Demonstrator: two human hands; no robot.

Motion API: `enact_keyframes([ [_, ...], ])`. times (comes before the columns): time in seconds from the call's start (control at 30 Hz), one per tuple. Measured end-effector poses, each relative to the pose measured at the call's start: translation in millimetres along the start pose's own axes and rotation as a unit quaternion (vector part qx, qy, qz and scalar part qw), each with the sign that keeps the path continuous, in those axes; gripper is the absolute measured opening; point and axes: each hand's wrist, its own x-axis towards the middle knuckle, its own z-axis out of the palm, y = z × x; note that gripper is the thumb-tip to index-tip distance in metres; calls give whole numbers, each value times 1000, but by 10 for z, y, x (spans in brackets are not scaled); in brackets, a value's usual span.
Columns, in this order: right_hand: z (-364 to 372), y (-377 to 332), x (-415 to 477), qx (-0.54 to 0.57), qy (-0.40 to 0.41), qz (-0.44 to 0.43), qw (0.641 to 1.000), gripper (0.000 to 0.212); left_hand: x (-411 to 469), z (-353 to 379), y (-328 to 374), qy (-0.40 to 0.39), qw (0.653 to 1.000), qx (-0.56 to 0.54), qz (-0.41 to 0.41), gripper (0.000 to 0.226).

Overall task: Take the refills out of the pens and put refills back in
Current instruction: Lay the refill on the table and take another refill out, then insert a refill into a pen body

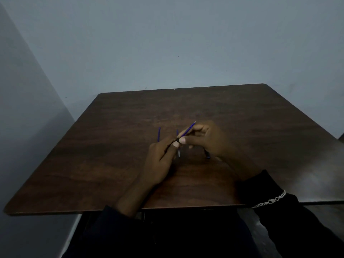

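Note:
My left hand [162,161] grips a dark pen barrel [174,143], mostly hidden in the fist. My right hand [206,140] pinches a thin blue refill [188,129] whose lower end sits at the barrel's mouth and whose tip points up and to the right. Two more blue refills lie on the table behind the hands: one [159,134] to the left, another [178,153] partly hidden by my fingers. A dark pen part [207,154] pokes out beneath my right hand.
The hands work over a dark brown wooden table [111,155] set against a grey-blue wall [167,43]. A silver chain bracelet [270,201] hangs over my dark right sleeve at the table's near edge.

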Motion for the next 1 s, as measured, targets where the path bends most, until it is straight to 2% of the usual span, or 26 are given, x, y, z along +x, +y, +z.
enact_keyframes([
  [0.1, 10, 19, -6, -2, -20, 13, 1000, 21, 2, -6, -3, 5, 1000, 4, 9, 27],
  [0.2, -15, 2, 9, 35, -3, 2, 999, 30, 4, -9, 4, 10, 1000, 7, 7, 27],
  [0.37, -50, -28, 18, 59, 67, -42, 995, 7, -1, -11, 16, 8, 1000, 22, 1, 29],
  [0.67, -63, -80, -1, -5, 73, -56, 996, 16, -9, 4, 71, 1, 999, 49, 20, 34],
  [0.8, -134, -115, -19, 2, 75, -36, 997, 8, 0, 7, 75, 7, 999, 39, 15, 32],
  [0.9, -328, -185, -53, 19, 113, -10, 993, 13, -7, 6, 76, 0, 1000, 27, 10, 32],
  [1.0, -662, -256, -125, -81, 178, 33, 980, 7, -10, 6, 64, -4, 1000, 19, 6, 32],
])
